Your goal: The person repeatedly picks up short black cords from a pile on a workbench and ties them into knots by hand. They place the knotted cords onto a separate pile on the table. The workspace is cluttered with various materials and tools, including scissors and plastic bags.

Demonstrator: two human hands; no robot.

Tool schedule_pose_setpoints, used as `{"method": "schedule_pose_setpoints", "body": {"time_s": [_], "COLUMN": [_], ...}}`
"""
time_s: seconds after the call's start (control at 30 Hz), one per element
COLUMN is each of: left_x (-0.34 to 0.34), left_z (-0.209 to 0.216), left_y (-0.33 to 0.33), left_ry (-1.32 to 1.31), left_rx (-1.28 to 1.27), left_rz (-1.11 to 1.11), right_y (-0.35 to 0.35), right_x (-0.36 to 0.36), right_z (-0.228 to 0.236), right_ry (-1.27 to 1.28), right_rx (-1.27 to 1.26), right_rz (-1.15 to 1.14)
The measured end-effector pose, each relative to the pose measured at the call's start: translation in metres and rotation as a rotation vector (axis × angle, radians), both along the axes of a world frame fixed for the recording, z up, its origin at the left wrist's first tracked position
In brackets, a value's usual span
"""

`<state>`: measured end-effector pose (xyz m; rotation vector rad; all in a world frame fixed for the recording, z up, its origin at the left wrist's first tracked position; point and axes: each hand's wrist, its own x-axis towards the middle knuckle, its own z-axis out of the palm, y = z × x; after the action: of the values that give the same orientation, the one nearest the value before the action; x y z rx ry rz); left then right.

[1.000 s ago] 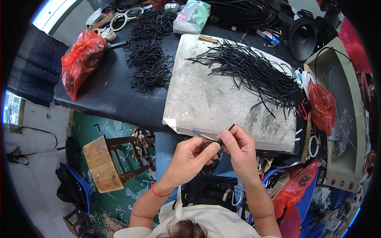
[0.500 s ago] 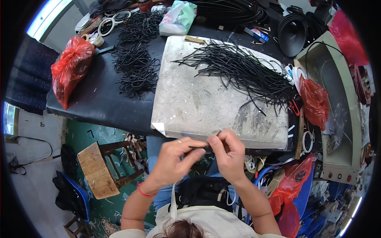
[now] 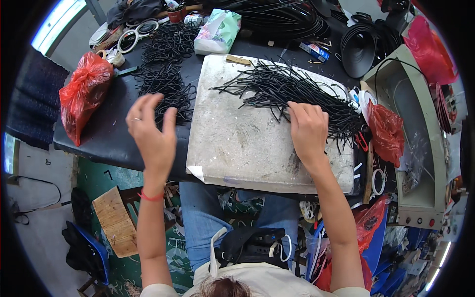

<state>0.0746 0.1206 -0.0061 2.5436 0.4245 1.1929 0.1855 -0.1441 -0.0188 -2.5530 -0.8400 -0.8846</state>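
A loose bundle of thin straight black cords (image 3: pixel 316 96) lies across the far right of a pale, stained slab (image 3: pixel 232 143). At its near edge, my right hand (image 3: pixel 309 133) has its fingers bent together and their tips among the cords, pinching at them. Left of the slab, a heap of looped black cords (image 3: pixel 166 76) runs along the dark table top (image 3: pixel 99 131). My left hand (image 3: pixel 152 136) hovers at the heap's near end, thumb and fingers apart, nothing visible between them. It covers part of the loops.
A red plastic bag (image 3: pixel 81 96) stands at the table's left end. Behind the slab sit a tissue pack (image 3: pixel 218 32) and a small blue box (image 3: pixel 314 51). Another red bag (image 3: pixel 386 133) and a grey-green metal housing (image 3: pixel 420 198) flank the right. A wooden stool (image 3: pixel 114 222) is at lower left.
My hands were together at the slab's front edge around a small black piece. They have parted: the left went up and left to the looped heap, the right up to the straight cords.
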Motion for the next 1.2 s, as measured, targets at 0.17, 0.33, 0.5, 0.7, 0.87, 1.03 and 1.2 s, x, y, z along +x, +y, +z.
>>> {"method": "schedule_pose_setpoints", "body": {"time_s": [0.17,0.33,0.5,0.7,0.87,1.03,1.2], "left_x": [-0.018,-0.018,-0.023,-0.031,-0.039,-0.054,-0.076], "left_z": [0.005,0.003,0.007,0.013,0.017,0.027,0.020], "left_y": [-0.062,-0.095,-0.100,-0.108,-0.104,-0.090,-0.071], "left_ry": [0.081,0.105,0.158,0.126,0.241,0.351,0.510], "left_rx": [-0.177,-0.226,-0.238,-0.178,-0.465,-0.780,-1.042], "left_rz": [-0.372,-0.580,-0.636,-0.582,-0.640,-0.657,-0.701], "right_y": [-0.003,-0.005,-0.014,-0.010,0.001,0.001,-0.009], "right_x": [-0.014,-0.024,-0.012,-0.045,-0.087,-0.085,-0.083], "right_z": [0.005,0.006,-0.004,0.015,0.033,0.036,0.046], "right_ry": [-0.048,-0.025,0.060,-0.021,0.154,0.131,0.113], "right_rx": [-0.009,-0.009,-0.074,0.008,0.153,0.192,0.293], "right_rz": [0.032,0.053,0.008,0.296,0.455,0.370,0.217]}}
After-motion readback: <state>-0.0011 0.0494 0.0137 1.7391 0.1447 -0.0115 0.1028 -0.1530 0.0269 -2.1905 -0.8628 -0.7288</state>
